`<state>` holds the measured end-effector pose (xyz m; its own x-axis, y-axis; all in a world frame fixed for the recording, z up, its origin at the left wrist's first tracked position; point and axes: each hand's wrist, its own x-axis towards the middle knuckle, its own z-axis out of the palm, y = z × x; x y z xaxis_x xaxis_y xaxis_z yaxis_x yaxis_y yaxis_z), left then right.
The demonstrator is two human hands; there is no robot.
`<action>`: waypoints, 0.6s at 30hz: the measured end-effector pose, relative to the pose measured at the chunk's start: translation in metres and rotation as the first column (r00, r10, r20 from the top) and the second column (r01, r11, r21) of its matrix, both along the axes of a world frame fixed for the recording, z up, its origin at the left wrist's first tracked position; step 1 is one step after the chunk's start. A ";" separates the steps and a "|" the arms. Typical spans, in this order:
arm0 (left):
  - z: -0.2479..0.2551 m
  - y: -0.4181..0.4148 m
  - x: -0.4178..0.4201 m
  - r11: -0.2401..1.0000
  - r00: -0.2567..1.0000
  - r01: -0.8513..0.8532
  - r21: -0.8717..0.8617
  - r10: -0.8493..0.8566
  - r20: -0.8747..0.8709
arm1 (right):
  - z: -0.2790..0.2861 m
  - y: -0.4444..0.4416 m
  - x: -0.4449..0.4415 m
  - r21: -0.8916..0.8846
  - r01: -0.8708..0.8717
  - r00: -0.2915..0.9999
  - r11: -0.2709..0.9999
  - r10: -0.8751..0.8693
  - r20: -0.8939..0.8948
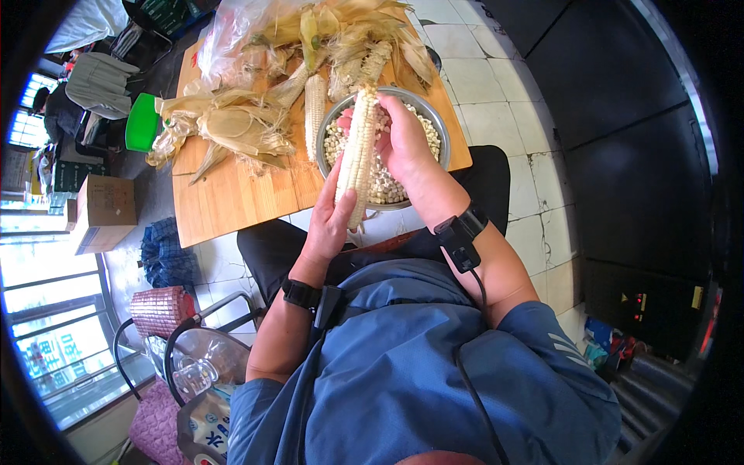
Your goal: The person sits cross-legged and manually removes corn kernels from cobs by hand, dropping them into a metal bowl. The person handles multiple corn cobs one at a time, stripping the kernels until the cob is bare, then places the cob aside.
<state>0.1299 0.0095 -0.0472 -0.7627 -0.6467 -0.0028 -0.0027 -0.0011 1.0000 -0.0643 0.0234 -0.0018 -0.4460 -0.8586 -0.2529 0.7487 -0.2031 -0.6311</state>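
Note:
An ear of white corn (358,145) slants over a round metal bowl (445,139) that holds many loose white kernels (386,185). My left hand (331,224) is closed around the ear's lower end, its thumb lying on the rows of kernels. Near the upper end, my right hand (401,136) touches the ear, with its fingers partly hidden behind it. Kernels cover the ear except around its rough upper tip. Another pale ear or cob (315,116) lies on the wooden table (232,203), just left of the bowl.
Dry corn husks (232,125) and several cobs spread over the table, beside a clear plastic bag (232,40). A green container (142,123) stands past the left edge. Further left are a cardboard box (107,206) and a seated person (61,113). A large plastic bottle (215,354) stands at lower left.

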 end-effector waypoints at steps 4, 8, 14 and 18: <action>-0.001 -0.002 0.001 0.999 1.000 0.001 -0.040 0.000 0.022 | -0.007 -0.001 -0.002 -0.044 -0.007 0.999 0.999 0.010 0.053; 0.001 -0.002 0.002 0.999 0.999 0.003 -0.042 -0.002 0.035 | -0.004 -0.001 -0.001 -0.031 0.005 0.998 1.000 -0.003 0.062; 0.002 -0.001 0.003 0.999 0.999 0.006 -0.034 -0.005 0.036 | 0.001 -0.001 0.003 0.017 0.013 0.999 1.000 -0.012 -0.047; 0.005 -0.001 0.002 1.000 1.000 0.011 -0.028 -0.011 0.023 | -0.006 -0.002 0.002 0.001 0.005 0.997 1.000 -0.005 -0.077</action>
